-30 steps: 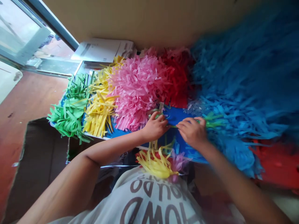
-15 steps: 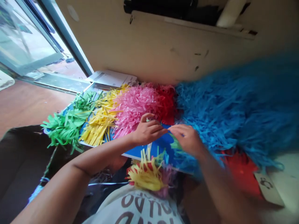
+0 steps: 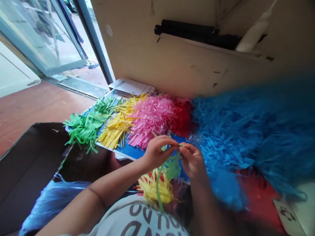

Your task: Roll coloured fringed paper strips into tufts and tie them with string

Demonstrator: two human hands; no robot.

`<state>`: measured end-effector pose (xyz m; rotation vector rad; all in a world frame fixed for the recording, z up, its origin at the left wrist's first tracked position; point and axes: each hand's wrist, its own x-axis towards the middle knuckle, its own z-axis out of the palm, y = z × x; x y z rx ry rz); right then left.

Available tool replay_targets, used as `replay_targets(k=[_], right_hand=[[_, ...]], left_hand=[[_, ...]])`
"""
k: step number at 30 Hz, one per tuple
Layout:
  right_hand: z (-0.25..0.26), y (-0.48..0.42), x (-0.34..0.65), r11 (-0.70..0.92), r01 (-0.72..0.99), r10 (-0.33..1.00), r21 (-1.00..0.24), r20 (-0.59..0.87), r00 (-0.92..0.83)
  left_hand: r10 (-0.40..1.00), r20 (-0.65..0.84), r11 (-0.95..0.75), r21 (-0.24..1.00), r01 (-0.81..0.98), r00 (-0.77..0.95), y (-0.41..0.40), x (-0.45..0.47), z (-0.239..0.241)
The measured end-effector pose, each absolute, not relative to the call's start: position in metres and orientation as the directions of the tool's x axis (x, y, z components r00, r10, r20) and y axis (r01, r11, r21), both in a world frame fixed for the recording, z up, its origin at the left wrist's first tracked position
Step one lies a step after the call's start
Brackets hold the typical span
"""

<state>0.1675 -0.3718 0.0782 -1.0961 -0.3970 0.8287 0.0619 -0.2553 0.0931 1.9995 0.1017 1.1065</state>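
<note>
My left hand [image 3: 157,151] and my right hand [image 3: 194,160] meet in front of my chest, fingertips pinched together. Between them they hold the top of a light green tissue-paper fringe [image 3: 173,167], whose cut strips dangle below. Against my shirt, under the hands, lies a bunch of yellow fringe [image 3: 159,190] with some red in it. Past my hands, fringed paper is heaped in colours: green [image 3: 86,127], yellow [image 3: 114,127], pink [image 3: 152,114] and red [image 3: 183,118]. A large blue heap [image 3: 228,141] spreads on the right.
The heaps rest on a blue tabletop [image 3: 128,149] against a wall. White papers [image 3: 133,86] lie at its far left corner. A dark open box [image 3: 27,160] stands at left, with pale blue strands [image 3: 56,203] by it. Red material [image 3: 261,196] is at lower right.
Both hands have come lower and nearer my body, and the green fringe now hangs clearly between them. My view has shifted, so the table sits further right and lower.
</note>
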Motion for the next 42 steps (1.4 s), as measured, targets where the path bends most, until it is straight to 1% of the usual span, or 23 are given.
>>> replay_targets(k=[2,4,7,11,13,16,17,19,20,21,22,23,25,26,27,29,32,34,35,36,38,40,42], right_hand=[[0.073,-0.372,0.159,0.232,-0.426,0.697,-0.875,-0.156,0.7],[0.07,-0.372,0.155,0.247,-0.43,0.672,-0.868,-0.166,0.722],[0.065,-0.372,0.151,0.278,-0.386,0.648,-0.88,-0.125,0.752],[0.058,-0.37,0.138,0.394,-0.311,0.576,-0.865,-0.031,0.817],[0.052,-0.37,0.133,0.432,-0.271,0.568,-0.86,0.027,0.823],[0.042,-0.375,0.15,0.381,-0.12,0.588,-0.917,0.14,0.797],[0.037,-0.38,0.166,0.309,-0.025,0.589,-0.951,0.171,0.79],[0.027,-0.392,0.21,0.056,0.232,0.575,-0.971,0.221,0.788],[0.022,-0.399,0.235,-0.142,0.39,0.551,-0.91,0.254,0.795],[0.017,-0.406,0.26,-0.343,0.519,0.555,-0.783,0.277,0.784],[0.012,-0.411,0.282,-0.503,0.607,0.619,-0.615,0.234,0.75],[0.007,-0.415,0.301,-0.592,0.671,0.678,-0.446,0.174,0.714],[-0.003,-0.418,0.323,-0.636,0.755,0.758,-0.159,0.055,0.65],[-0.007,-0.418,0.327,-0.626,0.777,0.778,-0.072,0.017,0.628],[-0.011,-0.417,0.328,-0.613,0.789,0.79,-0.02,-0.003,0.613],[-0.017,-0.414,0.327,-0.601,0.799,0.799,0.01,-0.015,0.601],[-0.019,-0.412,0.329,-0.59,0.808,0.807,0.003,-0.019,0.59],[-0.016,-0.411,0.328,-0.592,0.804,0.804,-0.05,0.036,0.594],[-0.012,-0.411,0.325,-0.594,0.794,0.789,-0.129,0.1,0.606],[-0.007,-0.41,0.318,-0.581,0.773,0.76,-0.255,0.171,0.628],[0.006,-0.409,0.292,-0.469,0.666,0.669,-0.579,0.259,0.696],[0.018,-0.408,0.254,-0.295,0.47,0.627,-0.832,0.203,0.752],[0.026,-0.407,0.216,-0.161,0.264,0.647,-0.951,0.1,0.756]], left_hand=[[0.494,0.593,-0.55,0.78,-0.299,0.636,-0.259,0.06,0.092],[0.506,0.567,-0.514,0.804,-0.301,0.65,-0.261,0.058,0.091],[0.462,0.571,-0.519,0.794,-0.315,0.678,-0.263,0.055,0.087],[0.425,0.647,-0.637,0.711,-0.299,0.633,-0.268,0.055,0.073],[0.439,0.634,-0.615,0.728,-0.302,0.636,-0.268,0.058,0.065],[0.474,0.473,-0.395,0.868,-0.3,0.743,-0.259,0.062,0.058],[0.503,0.392,-0.291,0.916,-0.276,0.77,-0.253,0.063,0.058],[0.569,0.201,-0.028,0.974,-0.225,0.797,-0.241,0.063,0.062],[0.577,0.1,0.118,0.972,-0.204,0.81,-0.234,0.062,0.064],[0.563,0.008,0.252,0.951,-0.181,0.826,-0.229,0.061,0.066],[0.53,-0.063,0.359,0.92,-0.157,0.845,-0.224,0.061,0.067],[0.493,-0.111,0.425,0.896,-0.128,0.863,-0.221,0.061,0.067],[0.478,-0.146,0.423,0.902,-0.081,0.866,-0.219,0.061,0.063],[0.499,-0.138,0.366,0.928,-0.064,0.856,-0.219,0.062,0.06],[0.517,-0.117,0.286,0.957,-0.043,0.848,-0.22,0.064,0.057],[0.516,-0.067,0.116,0.993,0.008,0.854,-0.222,0.067,0.051],[0.44,-0.042,-0.002,0.999,0.048,0.897,-0.224,0.07,0.048],[0.401,-0.01,-0.052,0.998,0.034,0.916,-0.225,0.07,0.048],[0.387,0.015,-0.081,0.997,0.018,0.922,-0.227,0.07,0.048],[0.374,0.041,-0.108,0.994,0.0,0.927,-0.229,0.07,0.048],[0.361,0.074,-0.133,0.991,-0.027,0.93,-0.234,0.07,0.045],[0.373,0.078,-0.126,0.991,-0.033,0.924,-0.24,0.07,0.043],[0.392,0.077,-0.124,0.992,-0.031,0.917,-0.246,0.069,0.043]])
